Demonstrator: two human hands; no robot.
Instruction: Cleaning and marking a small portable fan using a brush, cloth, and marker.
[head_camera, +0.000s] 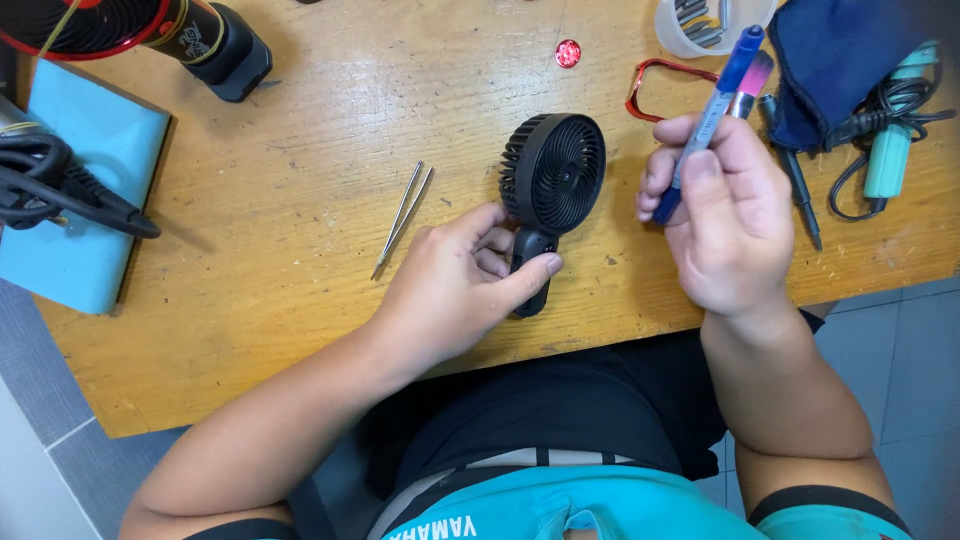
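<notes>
Near edge: left hand (455, 285) wraps the handle of a small black handheld fan (548, 190). Thumb lies across the handle's front, the other fingers curl behind it, so the fingers are closed around the handle. The fan sits on the wooden table (290, 230) near its front edge, just left of centre-right, round grille head pointing away from the person, handle toward them.

Right hand (725, 215) is raised just right of the fan, not touching it. Fingers pressed together around a blue screwdriver (715, 110): thumb on top, index and the rest curled under. Tool runs diagonally, blue and pink end up and away, dark tip down near the fingertips.

Left of the fan: metal tweezers (402, 218) lie flat on the table, apart from the left hand.

Further out, right side: dark blue cloth (840, 60), a teal soldering iron (890, 150) with black cable, a thin dark tool (800, 195) beside the right hand.

Far edge: clear plastic cup (700, 25) with metal bits inside, red carabiner-shaped clip (665, 85), small red round part (568, 53).

Far left: light blue pad (85, 200) with a black cabled tool (60, 190) on it, and a red-and-black device (150, 35) at the top corner.
</notes>
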